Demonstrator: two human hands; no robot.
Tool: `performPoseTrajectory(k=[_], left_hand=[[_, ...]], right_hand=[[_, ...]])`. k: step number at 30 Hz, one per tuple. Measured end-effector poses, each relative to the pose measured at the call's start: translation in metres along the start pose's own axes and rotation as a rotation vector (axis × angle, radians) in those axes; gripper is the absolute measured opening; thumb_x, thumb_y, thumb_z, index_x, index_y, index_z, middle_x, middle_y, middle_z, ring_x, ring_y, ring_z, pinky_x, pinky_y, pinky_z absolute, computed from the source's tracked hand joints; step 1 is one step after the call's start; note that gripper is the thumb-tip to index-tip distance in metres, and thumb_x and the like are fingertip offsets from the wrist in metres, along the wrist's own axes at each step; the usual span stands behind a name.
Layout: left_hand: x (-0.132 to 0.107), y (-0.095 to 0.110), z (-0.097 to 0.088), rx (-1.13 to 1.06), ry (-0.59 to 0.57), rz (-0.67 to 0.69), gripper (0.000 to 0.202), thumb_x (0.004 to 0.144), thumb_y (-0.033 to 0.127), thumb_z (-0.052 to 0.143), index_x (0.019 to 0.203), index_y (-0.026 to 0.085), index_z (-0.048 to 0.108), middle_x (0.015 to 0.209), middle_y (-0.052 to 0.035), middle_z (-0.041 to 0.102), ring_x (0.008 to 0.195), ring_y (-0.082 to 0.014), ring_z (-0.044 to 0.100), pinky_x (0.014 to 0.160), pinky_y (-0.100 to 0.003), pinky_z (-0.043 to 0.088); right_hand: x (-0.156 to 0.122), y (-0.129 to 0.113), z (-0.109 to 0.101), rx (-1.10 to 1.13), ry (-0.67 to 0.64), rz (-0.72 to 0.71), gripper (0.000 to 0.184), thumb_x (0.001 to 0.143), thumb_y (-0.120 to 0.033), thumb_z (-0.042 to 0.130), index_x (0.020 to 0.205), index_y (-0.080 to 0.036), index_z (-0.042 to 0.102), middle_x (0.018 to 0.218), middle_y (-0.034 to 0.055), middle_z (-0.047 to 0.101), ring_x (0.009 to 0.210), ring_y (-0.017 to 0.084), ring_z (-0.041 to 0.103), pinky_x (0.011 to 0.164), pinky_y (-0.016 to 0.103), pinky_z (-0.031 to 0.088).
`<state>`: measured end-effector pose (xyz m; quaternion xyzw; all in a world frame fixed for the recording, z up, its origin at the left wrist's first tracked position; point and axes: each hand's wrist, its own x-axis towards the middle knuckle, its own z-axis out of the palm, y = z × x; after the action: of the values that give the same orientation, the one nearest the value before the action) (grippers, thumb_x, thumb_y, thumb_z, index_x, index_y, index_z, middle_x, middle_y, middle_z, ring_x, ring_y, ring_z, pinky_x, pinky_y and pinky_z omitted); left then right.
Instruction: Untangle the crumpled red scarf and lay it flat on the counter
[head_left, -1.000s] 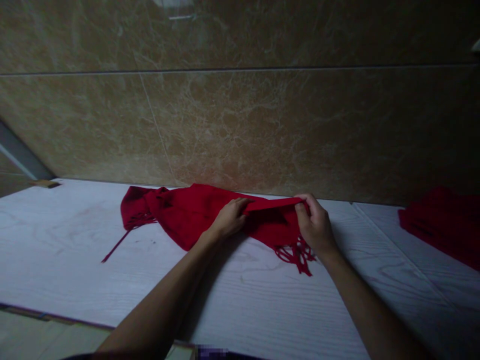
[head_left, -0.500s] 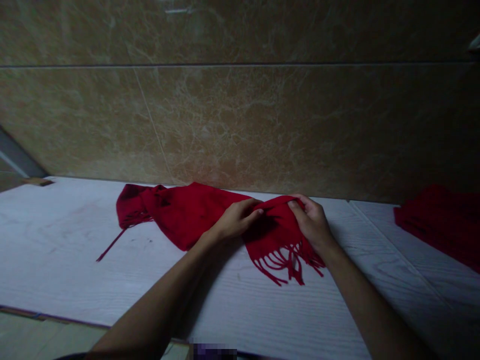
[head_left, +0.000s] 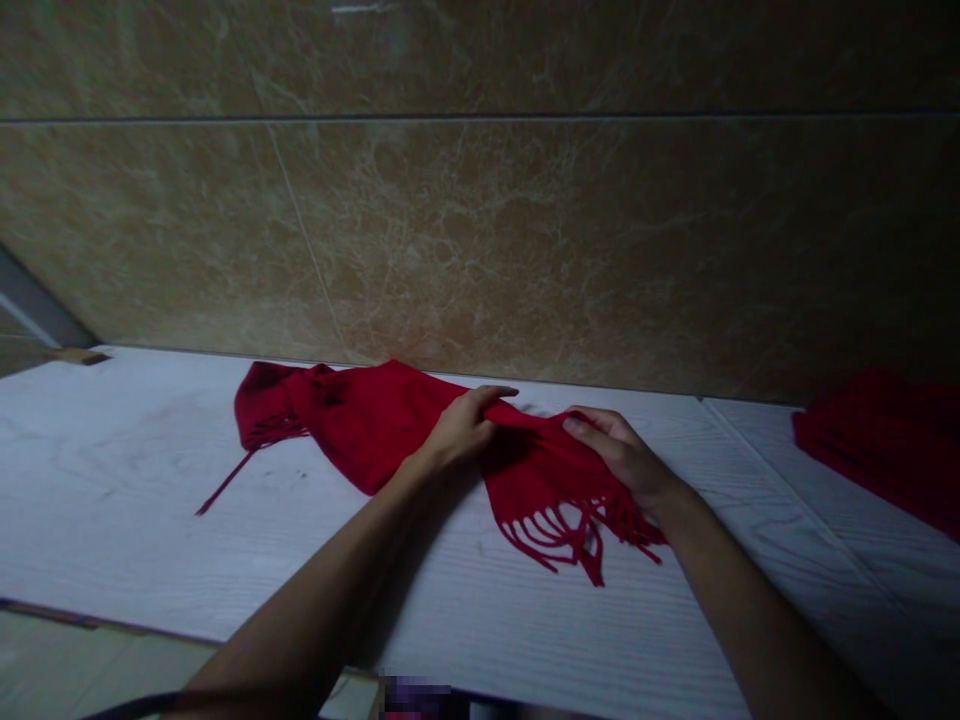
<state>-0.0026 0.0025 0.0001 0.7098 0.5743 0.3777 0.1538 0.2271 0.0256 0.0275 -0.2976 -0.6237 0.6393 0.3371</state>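
A red fringed scarf (head_left: 375, 420) lies bunched along the white wood-grain surface, its left end gathered and one long strand trailing out. My left hand (head_left: 463, 425) is closed on the scarf's upper edge near the middle, fingers pointing right and thumb below them. Farther right, my right hand (head_left: 622, 450) pinches the same edge between thumb and fingers. Between the two hands the cloth is slightly raised and drapes toward me, its fringe (head_left: 570, 540) spread on the surface. Part of the left hand's grip is hidden by the hand itself.
Behind the white surface (head_left: 135, 500) rises a brown marbled tile wall (head_left: 450, 230). More folded red cloth (head_left: 885, 440) lies at the far right. A small wooden piece (head_left: 79, 355) sits at the back left corner, beside a grey post (head_left: 41, 300). The front edge drops off toward me.
My right hand has come slightly down and toward the left hand, still holding the scarf's edge. The left hand's fingers have straightened. The fringe has shifted a little to the right.
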Motion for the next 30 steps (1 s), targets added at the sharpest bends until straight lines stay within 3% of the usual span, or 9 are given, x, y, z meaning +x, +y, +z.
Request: performPoseTrajectory(k=[4, 12, 19, 23, 30], left_hand=[[0.0, 0.005, 0.001, -0.059, -0.042, -0.009, 0.058, 0.076, 0.011, 0.05, 0.131, 0.019, 0.067, 0.134, -0.0068, 0.07, 0.125, -0.0239, 0.063, 0.11, -0.034, 0.046], [0.003, -0.001, -0.003, -0.037, -0.006, -0.093, 0.055, 0.073, 0.013, 0.048, 0.121, 0.016, 0.073, 0.124, -0.0078, 0.075, 0.119, -0.0249, 0.067, 0.107, -0.033, 0.048], [0.003, 0.015, -0.008, -0.194, 0.035, -0.083, 0.047, 0.086, 0.028, 0.043, 0.119, 0.018, 0.074, 0.128, -0.0062, 0.073, 0.126, -0.0253, 0.063, 0.113, -0.039, 0.043], [0.003, 0.013, -0.008, -0.102, 0.046, -0.112, 0.047, 0.082, 0.021, 0.046, 0.118, 0.021, 0.075, 0.126, -0.0051, 0.074, 0.125, -0.0249, 0.063, 0.113, -0.04, 0.042], [0.003, 0.001, -0.005, 0.041, 0.029, -0.177, 0.057, 0.07, 0.005, 0.052, 0.12, 0.019, 0.074, 0.117, -0.0077, 0.078, 0.111, -0.026, 0.07, 0.101, -0.035, 0.05]], right_hand=[[-0.002, -0.003, 0.001, 0.071, -0.035, 0.024, 0.032, 0.071, -0.05, 0.078, 0.083, -0.021, 0.071, 0.076, 0.0015, 0.075, 0.068, 0.018, 0.071, 0.067, 0.03, 0.056], [0.0, 0.001, -0.009, 0.321, -0.086, 0.066, 0.026, 0.063, -0.04, 0.089, 0.08, -0.024, 0.078, 0.074, -0.0014, 0.078, 0.068, 0.017, 0.074, 0.067, 0.025, 0.059], [-0.002, -0.004, -0.011, 0.378, -0.092, 0.034, 0.022, 0.065, -0.038, 0.088, 0.079, -0.023, 0.079, 0.075, 0.0, 0.079, 0.064, 0.017, 0.073, 0.068, 0.026, 0.058], [-0.003, -0.008, -0.008, 0.357, -0.061, 0.019, 0.025, 0.065, -0.04, 0.086, 0.079, -0.021, 0.079, 0.075, 0.0024, 0.079, 0.065, 0.018, 0.073, 0.069, 0.027, 0.057], [-0.003, -0.006, -0.011, 0.372, -0.005, 0.001, 0.024, 0.061, -0.04, 0.087, 0.076, -0.024, 0.076, 0.07, -0.0004, 0.078, 0.066, 0.021, 0.075, 0.068, 0.03, 0.059]])
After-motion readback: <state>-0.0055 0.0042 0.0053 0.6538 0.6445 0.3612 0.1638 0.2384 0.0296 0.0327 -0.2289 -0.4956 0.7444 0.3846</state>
